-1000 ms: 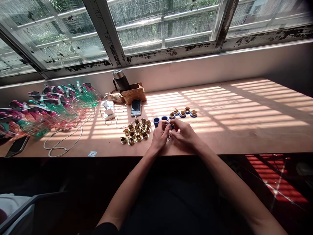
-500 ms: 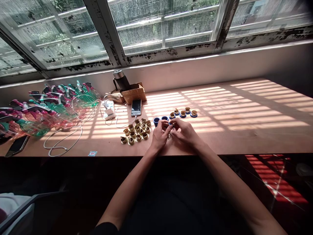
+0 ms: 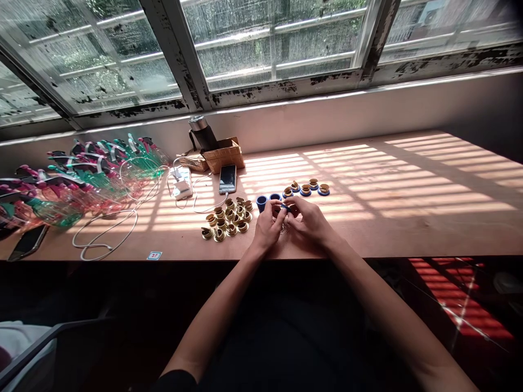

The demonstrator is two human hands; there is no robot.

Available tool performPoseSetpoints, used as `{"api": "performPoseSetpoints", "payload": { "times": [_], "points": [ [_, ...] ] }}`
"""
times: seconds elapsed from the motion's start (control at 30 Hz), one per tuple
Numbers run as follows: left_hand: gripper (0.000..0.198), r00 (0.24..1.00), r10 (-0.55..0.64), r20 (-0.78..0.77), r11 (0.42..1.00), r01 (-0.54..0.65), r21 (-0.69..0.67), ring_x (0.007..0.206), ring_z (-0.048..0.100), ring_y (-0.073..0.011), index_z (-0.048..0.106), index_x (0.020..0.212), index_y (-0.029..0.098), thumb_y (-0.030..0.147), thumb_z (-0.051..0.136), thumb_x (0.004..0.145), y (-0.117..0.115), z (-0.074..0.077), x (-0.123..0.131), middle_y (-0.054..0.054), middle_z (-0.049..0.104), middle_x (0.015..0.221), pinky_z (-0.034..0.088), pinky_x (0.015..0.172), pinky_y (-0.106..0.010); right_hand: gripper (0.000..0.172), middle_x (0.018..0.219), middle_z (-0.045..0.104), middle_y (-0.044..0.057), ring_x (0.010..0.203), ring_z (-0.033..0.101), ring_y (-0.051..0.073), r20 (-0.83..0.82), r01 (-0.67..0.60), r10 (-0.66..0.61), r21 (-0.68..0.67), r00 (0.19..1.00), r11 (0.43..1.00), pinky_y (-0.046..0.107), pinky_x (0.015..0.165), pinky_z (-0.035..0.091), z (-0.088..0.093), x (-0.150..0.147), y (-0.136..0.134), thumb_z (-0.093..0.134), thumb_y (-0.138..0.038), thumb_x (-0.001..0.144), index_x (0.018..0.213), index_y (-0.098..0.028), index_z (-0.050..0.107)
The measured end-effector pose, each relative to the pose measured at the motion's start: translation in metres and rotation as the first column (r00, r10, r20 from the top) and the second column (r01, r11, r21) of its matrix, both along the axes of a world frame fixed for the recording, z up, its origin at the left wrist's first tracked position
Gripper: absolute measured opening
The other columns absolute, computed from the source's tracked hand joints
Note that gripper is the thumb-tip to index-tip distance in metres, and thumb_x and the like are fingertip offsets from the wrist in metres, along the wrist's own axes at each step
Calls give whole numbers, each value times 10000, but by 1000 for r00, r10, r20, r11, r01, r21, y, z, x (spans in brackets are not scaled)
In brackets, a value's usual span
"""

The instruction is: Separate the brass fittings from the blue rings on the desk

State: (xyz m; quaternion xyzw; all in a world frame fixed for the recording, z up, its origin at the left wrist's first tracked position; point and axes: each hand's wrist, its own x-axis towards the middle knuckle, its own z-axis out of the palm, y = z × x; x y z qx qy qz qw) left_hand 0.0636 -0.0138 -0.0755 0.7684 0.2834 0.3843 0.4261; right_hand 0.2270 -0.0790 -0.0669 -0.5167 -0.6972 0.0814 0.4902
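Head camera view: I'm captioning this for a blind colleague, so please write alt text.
A left hand and right hand hold a small dark blue piece over a sunlit wooden bench, beside blue bottle caps and a cluster of gold curled pieces. Cut green and pink plastic bottles lie farther left.

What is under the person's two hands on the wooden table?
Just below the left hand and right hand, a small coil of thin wire lies on the wooden table. The palms cover the surface directly beneath them, so nothing there can be seen.
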Motion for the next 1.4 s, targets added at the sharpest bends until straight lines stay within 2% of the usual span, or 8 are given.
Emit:
{"api": "performPoseSetpoints", "payload": {
  "times": [0.1, 0.23, 0.57, 0.87, 1.0, 1.1, 1.3, 1.4],
  "points": [
    [283, 1000, -3, 12, 1000, 3, -6, 874, 710, -196, 541, 1235, 219, 430, 515, 1049, 0, 0, 0, -70, 736, 1043, 542, 738, -295, 399, 1121, 695, 89, 859, 675, 206, 19, -47, 48, -35, 999, 998, 321, 699, 573, -2, 0, 0, 614, -210, 926, 1323, -223, 576],
    [282, 999, -26, 22, 999, 27, -25, 783, 688, -180, 500, 1252, 214, 422, 483, 1062, -1, 0, -1, -50, 732, 970, 528, 710, -292, 437, 1115, 686, 77, 841, 651, 198, 59, -74, 78, -60, 995, 995, 309, 694, 549, -2, 0, -2, 635, -202, 921, 1352, -243, 575],
    [242, 995, 84, -47, 996, -82, 40, 794, 666, -189, 525, 1207, 229, 387, 392, 1081, -8, 7, -1, -39, 702, 955, 491, 736, -302, 365, 1056, 604, 47, 771, 610, 179, 94, -62, 63, -11, 994, 998, 312, 675, 531, -4, -1, 2, 672, -208, 902, 1248, -259, 568],
    [231, 993, 114, -19, 992, -113, 54, 794, 646, -189, 536, 1181, 236, 369, 376, 1080, -6, 6, 0, -34, 681, 963, 471, 735, -302, 289, 999, 612, 37, 725, 587, 173, 116, -51, 49, 14, 992, 999, 324, 667, 506, -4, 1, 0, 664, -298, 966, 1224, -260, 538],
    [227, 981, 191, 25, 980, -192, 54, 773, 638, -181, 538, 1158, 237, 379, 376, 1086, -5, 6, 1, -29, 675, 945, 471, 737, -295, 290, 952, 631, 31, 706, 588, 177, 126, -12, 5, 53, 992, 999, 331, 671, 512, -4, 1, 0, 680, -355, 974, 1215, -255, 553],
    [222, 962, 270, 34, 962, -271, 33, 749, 635, -180, 539, 1115, 229, 393, 393, 1087, -4, 5, 0, -23, 668, 895, 472, 730, -295, 325, 1006, 669, 54, 727, 608, 190, 108, 45, -52, 69, 993, 997, 337, 679, 524, -5, 2, 1, 690, -371, 971, 1242, -247, 560],
    [223, 975, 220, 31, 973, -222, 70, 813, 671, -182, 544, 1098, 225, 428, 453, 1078, -5, 6, 0, -30, 687, 919, 488, 749, -288, 294, 1060, 714, 101, 802, 647, 247, 213, 269, -260, -16, 942, 963, 355, 691, 507, -9, 8, 3, 712, -385, 954, 1196, -230, 648],
    [245, 977, 208, 37, 975, -210, 78, 812, 678, -177, 552, 1105, 225, 459, 498, 1062, -6, 7, 0, -28, 694, 924, 501, 760, -283, 305, 1031, 713, 104, 856, 657, 274, 278, 323, -300, -40, 912, 945, 355, 700, 501, -12, 10, 3, 730, -392, 940, 1191, -226, 676]
  ]
}}
